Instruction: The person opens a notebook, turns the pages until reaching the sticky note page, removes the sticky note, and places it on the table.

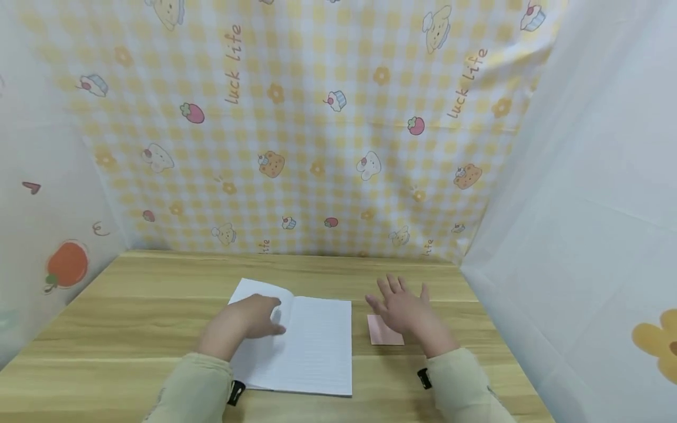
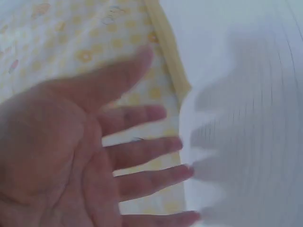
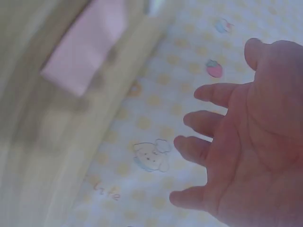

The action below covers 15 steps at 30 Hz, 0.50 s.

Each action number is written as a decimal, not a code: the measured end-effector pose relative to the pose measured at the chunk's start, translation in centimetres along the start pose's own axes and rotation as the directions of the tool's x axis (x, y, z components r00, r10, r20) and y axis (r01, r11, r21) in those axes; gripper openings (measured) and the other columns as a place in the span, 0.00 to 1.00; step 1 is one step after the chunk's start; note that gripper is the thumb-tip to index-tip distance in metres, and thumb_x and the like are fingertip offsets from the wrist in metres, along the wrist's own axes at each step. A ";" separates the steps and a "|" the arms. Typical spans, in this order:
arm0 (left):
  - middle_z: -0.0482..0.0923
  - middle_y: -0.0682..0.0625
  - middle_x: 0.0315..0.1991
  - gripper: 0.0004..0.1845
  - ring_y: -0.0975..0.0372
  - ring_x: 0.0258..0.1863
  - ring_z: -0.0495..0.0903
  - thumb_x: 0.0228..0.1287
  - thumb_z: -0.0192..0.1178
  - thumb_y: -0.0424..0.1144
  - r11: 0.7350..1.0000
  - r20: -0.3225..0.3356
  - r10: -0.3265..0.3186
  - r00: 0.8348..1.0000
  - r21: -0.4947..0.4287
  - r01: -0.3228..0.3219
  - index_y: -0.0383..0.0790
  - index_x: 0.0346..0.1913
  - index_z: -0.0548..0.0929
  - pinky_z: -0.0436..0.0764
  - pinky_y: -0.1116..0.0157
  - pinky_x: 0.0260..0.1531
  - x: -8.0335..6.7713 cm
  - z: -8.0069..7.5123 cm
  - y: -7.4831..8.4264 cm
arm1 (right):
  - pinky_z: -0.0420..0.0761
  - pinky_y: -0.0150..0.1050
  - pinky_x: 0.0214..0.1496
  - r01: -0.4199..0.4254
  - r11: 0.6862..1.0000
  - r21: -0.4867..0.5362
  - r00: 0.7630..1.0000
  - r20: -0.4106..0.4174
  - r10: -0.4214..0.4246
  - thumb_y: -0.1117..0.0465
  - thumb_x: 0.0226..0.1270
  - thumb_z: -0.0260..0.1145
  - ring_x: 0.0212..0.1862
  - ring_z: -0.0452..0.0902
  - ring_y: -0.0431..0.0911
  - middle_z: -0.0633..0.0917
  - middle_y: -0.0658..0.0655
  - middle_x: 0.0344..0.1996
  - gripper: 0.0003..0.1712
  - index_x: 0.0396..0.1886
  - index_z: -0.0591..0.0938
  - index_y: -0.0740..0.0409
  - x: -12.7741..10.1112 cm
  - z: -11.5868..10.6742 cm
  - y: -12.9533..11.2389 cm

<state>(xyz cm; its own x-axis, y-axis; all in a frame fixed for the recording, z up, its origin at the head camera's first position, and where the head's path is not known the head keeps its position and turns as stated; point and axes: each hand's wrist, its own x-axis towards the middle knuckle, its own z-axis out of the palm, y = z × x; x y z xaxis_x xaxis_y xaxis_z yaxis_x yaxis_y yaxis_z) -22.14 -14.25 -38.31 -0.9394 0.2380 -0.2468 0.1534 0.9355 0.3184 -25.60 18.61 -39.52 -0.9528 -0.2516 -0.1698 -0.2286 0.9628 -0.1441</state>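
Observation:
An open notebook (image 1: 319, 346) with lined white pages lies on the table. Over its left page hovers my left hand (image 1: 252, 317), thumb and fingers spread apart with nothing between them. In the left wrist view the fingers of that hand (image 2: 142, 151) cast a shadow on the lined page (image 2: 251, 142). To the right of the notebook sits a pink pad of sticky notes (image 1: 385, 333), partly covered by my right hand (image 1: 404, 308). The right wrist view shows the right hand (image 3: 255, 137) raised above the table, fingers spread, apart from the pink notes (image 3: 87, 47).
The wooden table (image 1: 158, 305) stretches to both sides of the notebook. A yellow checked curtain (image 1: 317, 135) with cartoon prints hangs along its far edge. White sheets close off the left and the right (image 1: 571, 235). A small black clip-like piece (image 1: 236, 392) shows at the left sleeve.

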 end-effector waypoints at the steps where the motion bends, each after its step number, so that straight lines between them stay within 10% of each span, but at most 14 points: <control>1: 0.80 0.33 0.69 0.34 0.36 0.71 0.76 0.67 0.73 0.48 1.000 -0.032 0.002 0.999 0.016 -0.001 0.32 0.70 0.79 0.74 0.36 0.71 0.2 -0.2 0.4 | 0.30 0.80 0.81 -0.006 1.000 0.007 1.000 0.000 0.006 0.29 0.84 0.36 0.89 0.43 0.62 0.48 0.59 0.89 0.46 0.88 0.53 0.51 0.1 -0.2 -0.2; 15: 0.48 0.39 0.88 0.40 0.38 0.88 0.37 0.82 0.41 0.67 0.998 -0.266 -0.002 0.964 0.064 0.020 0.45 0.83 0.64 0.35 0.20 0.75 2.1 -0.8 2.4 | 0.28 0.81 0.79 -0.069 0.995 0.074 0.995 -0.062 0.074 0.28 0.84 0.35 0.89 0.32 0.63 0.39 0.57 0.89 0.45 0.89 0.49 0.47 1.3 -0.4 -1.5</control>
<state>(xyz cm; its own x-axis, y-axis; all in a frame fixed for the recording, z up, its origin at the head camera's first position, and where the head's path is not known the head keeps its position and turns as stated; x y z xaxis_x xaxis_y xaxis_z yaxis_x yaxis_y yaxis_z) -23.96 -11.69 -37.36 -0.9875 0.1578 0.0044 0.1537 0.9548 0.2545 -26.59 16.86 -39.17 -0.9777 -0.1729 -0.1188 -0.1464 0.9680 -0.2040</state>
